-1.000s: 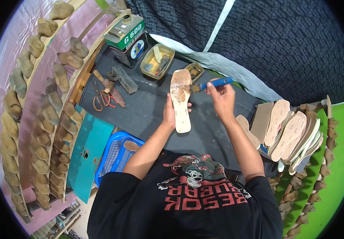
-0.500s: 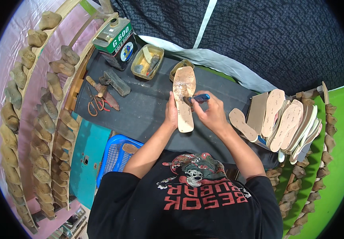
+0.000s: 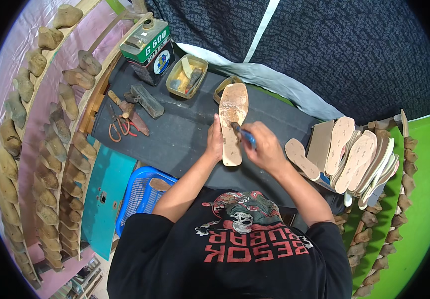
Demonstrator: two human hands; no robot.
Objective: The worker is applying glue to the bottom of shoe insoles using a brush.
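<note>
On the dark counter (image 3: pixel 175 139), the left hand (image 3: pixel 215 141) steadies a long tan leather insole (image 3: pixel 232 123); the right hand's (image 3: pixel 266 148) grip is clamped on a blue-handled brush (image 3: pixel 245 135) touching it.

Sole (image 3: pixel 233 124) at desk (image 3: pixel 185 134) centre, between left hand (image 3: pixel 215 141) and right hand (image 3: pixel 263 148); scissors (image 3: pixel 119 125) far left; glue tin (image 3: pixel 149 50) and tray (image 3: pixel 187 75) behind; sole stack (image 3: pixel 359 157) right; basket (image 3: pixel 142 194) below desk edge

Left hand (image 3: pixel 215 141) steadying sole (image 3: pixel 233 121), right hand (image 3: pixel 263 148) holding, seemingly, brush (image 3: pixel 244 135)
</note>
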